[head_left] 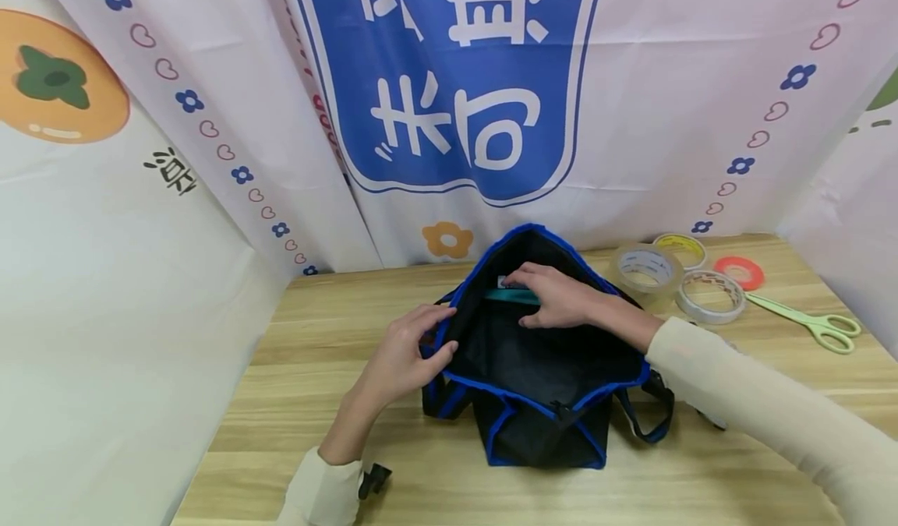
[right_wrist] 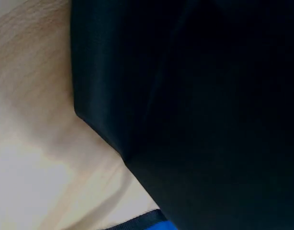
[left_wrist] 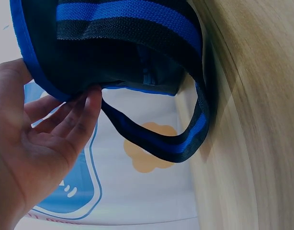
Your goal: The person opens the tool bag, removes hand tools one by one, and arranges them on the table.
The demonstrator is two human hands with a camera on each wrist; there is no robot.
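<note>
A black bag (head_left: 540, 347) with blue trim stands on the table with its top spread wide. My left hand (head_left: 414, 351) holds the bag's left rim; in the left wrist view, thumb and fingers of the left hand (left_wrist: 46, 129) lie on either side of the blue edge. Inside the mouth, my right hand (head_left: 561, 296) reaches toward the back wall, its thumb and fingers apart. Beside those fingers lies a teal strip-like thing (head_left: 510, 296), partly covered, with a small white patch (head_left: 501, 281) above it. Dark fabric fills most of the right wrist view.
On the right of the wooden table (head_left: 302, 401) sit a wide clear tape roll (head_left: 617, 280), a yellow-cored roll (head_left: 698, 253), another tape roll (head_left: 712, 314), a red roll (head_left: 754, 273) and green scissors (head_left: 800, 315). Bag straps (head_left: 652, 425) loop out at both sides. Printed cloth hangs behind.
</note>
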